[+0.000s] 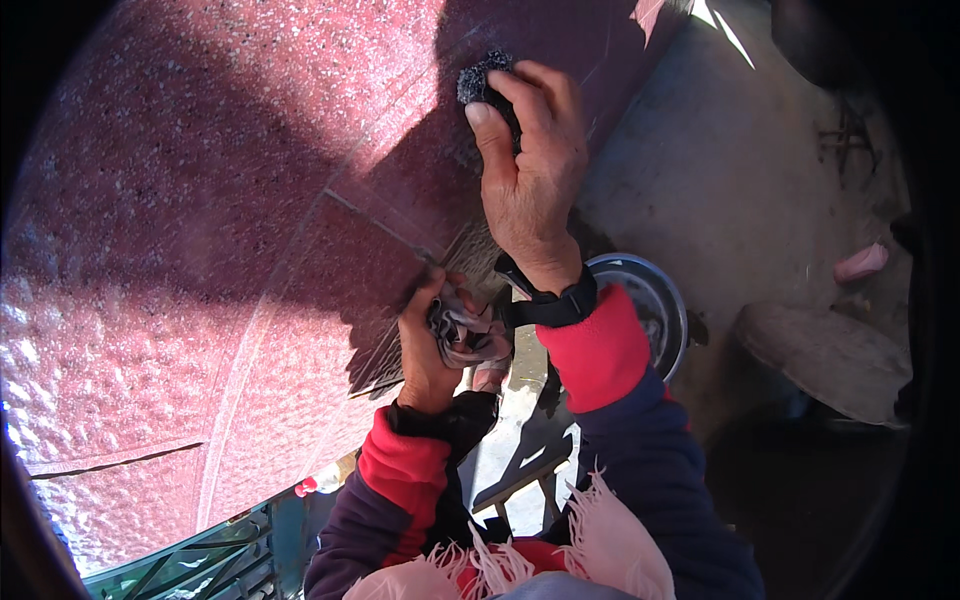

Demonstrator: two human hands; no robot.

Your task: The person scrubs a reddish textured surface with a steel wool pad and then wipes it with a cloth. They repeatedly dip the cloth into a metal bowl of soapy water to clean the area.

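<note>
My right hand (536,154) grips a dark steel wool scouring pad (480,77) between thumb and fingers. It is over the shaded part of a red speckled terrazzo surface (187,195), close to the right edge. Whether the pad touches the surface is hard to tell. Lower down, my left hand (424,341) holds a crumpled grey cloth (466,330) beside the corner of the surface. A black strap (551,300) circles my right wrist. Grooves run across the terrazzo, and part of it looks wet and shiny.
A round metal basin (675,311) stands on the concrete floor (675,172), partly behind my right forearm. Farther right are a round flat-topped object (817,360) and a pink object (861,262). A green-blue metal frame (285,529) and a red-capped bottle (319,482) show below the surface's front edge.
</note>
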